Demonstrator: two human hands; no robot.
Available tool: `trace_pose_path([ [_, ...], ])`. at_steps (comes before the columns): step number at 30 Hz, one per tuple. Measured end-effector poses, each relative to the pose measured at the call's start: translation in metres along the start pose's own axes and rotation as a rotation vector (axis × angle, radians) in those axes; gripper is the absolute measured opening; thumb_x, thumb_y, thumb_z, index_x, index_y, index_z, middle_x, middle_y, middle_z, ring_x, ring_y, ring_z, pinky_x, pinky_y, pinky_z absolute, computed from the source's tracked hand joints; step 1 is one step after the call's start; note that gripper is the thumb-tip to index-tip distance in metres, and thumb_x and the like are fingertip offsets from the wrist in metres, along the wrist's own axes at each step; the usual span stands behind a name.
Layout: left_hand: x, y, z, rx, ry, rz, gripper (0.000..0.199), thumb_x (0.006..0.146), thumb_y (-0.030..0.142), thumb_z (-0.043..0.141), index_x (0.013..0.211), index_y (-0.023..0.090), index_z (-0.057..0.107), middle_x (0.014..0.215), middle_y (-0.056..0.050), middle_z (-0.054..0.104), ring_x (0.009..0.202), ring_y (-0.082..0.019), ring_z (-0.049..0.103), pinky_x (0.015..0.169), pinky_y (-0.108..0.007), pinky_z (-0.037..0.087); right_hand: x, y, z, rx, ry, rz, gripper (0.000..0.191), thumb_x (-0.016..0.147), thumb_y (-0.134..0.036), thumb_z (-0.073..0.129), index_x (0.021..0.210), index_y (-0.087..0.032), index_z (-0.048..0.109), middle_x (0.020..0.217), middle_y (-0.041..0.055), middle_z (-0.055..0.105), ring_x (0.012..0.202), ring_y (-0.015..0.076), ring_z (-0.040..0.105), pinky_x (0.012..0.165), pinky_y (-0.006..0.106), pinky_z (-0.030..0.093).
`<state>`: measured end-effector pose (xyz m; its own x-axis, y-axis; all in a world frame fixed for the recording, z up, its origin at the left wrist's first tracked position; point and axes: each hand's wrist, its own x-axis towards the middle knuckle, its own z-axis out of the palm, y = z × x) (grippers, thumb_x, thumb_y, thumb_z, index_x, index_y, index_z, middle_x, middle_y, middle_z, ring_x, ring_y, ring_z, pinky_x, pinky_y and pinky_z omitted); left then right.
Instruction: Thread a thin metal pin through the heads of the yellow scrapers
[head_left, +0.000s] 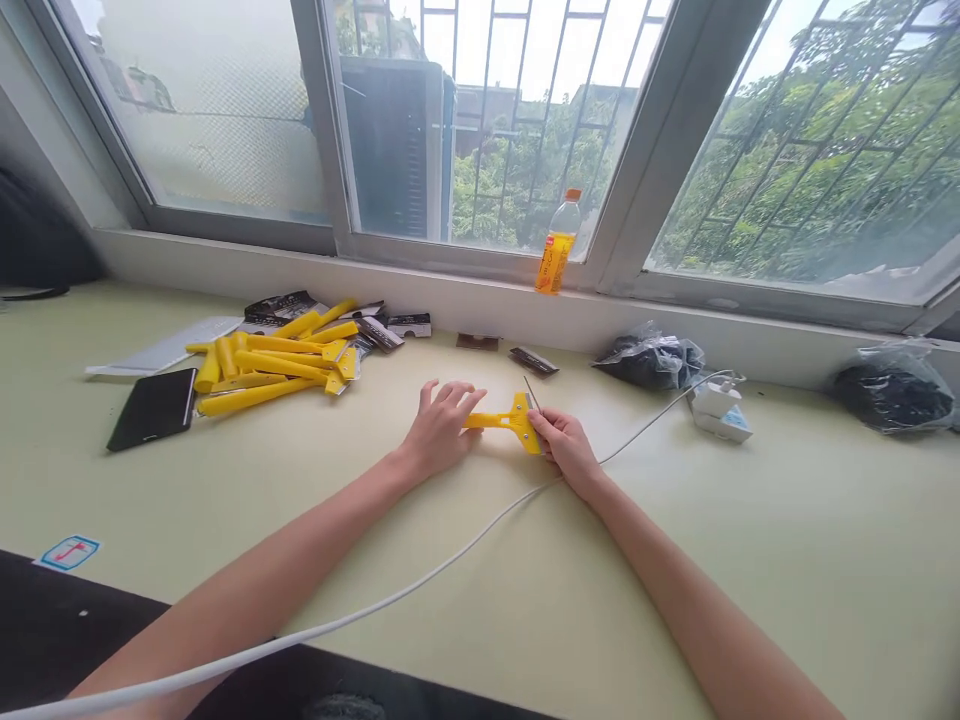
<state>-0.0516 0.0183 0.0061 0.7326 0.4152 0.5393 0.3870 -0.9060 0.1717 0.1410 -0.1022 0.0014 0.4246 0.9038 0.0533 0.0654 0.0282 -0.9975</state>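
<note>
A yellow scraper (519,422) lies crosswise in front of me, its wide head to the right and its handle to the left. My left hand (444,428) grips the handle end, with some fingers lifted and the palm side hidden. At the head, my right hand (564,440) is closed with thumb and fingers against the blade edge. A thin dark strip (532,393) sticks up from between the right fingertips; its kind is too small to tell.
Several yellow scrapers (277,362) are piled at the left beside a black phone-like slab (153,408). Small dark packets (534,361) lie near the sill. A white cable (420,585) crosses under my right wrist to a white charger (717,400). An orange-drink bottle (556,255) stands on the sill.
</note>
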Motion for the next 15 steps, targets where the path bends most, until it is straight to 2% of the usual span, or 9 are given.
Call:
trace_pose_path([
  [3,0.001,0.000,0.001,0.004,-0.097,-0.026,0.018,0.096,0.028,0.058,0.112,0.022,0.064,0.104,-0.007,0.070,0.098,-0.023,0.064,0.095,-0.041,0.039,0.001,0.003,0.001,0.029,0.122,-0.043,0.048,0.077,-0.065,0.070,0.075,-0.019,0.055,0.057,-0.0067,0.036,0.047,0.0068,0.026,0.041,0.021,0.018],
  [5,0.001,-0.001,0.002,0.037,-0.100,-0.091,0.018,0.097,0.031,0.057,0.112,0.023,0.065,0.099,-0.006,0.070,0.090,-0.022,0.064,0.085,-0.037,0.040,0.003,0.006,0.001,0.127,0.192,-0.033,0.045,0.079,-0.063,0.070,0.086,-0.020,0.060,0.057,-0.0089,0.032,0.045,0.0060,0.021,0.040,0.020,0.017],
  [7,0.001,-0.004,0.002,0.092,-0.079,-0.177,0.021,0.098,0.028,0.055,0.116,0.025,0.065,0.100,-0.007,0.070,0.091,-0.023,0.063,0.083,-0.036,0.040,0.005,0.008,0.000,0.228,0.248,-0.032,0.044,0.080,-0.060,0.071,0.093,-0.019,0.061,0.058,-0.0104,0.028,0.045,0.0053,0.018,0.040,0.019,0.017],
  [11,0.000,-0.010,0.003,0.207,-0.026,-0.293,0.040,0.094,0.008,0.042,0.121,0.024,0.066,0.105,-0.010,0.070,0.101,-0.027,0.062,0.094,-0.044,0.037,0.006,0.008,-0.001,0.306,0.274,-0.047,0.041,0.080,-0.056,0.072,0.089,-0.018,0.060,0.059,-0.0111,0.025,0.046,0.0047,0.016,0.039,0.018,0.016],
  [15,-0.001,-0.011,0.004,0.266,0.048,-0.273,0.050,0.084,0.000,0.043,0.123,0.022,0.066,0.125,-0.013,0.066,0.119,-0.028,0.056,0.110,-0.051,0.026,0.005,0.007,0.000,0.319,0.306,-0.076,0.039,0.080,-0.055,0.072,0.084,-0.018,0.060,0.058,-0.0107,0.025,0.045,0.0048,0.017,0.037,0.018,0.017],
])
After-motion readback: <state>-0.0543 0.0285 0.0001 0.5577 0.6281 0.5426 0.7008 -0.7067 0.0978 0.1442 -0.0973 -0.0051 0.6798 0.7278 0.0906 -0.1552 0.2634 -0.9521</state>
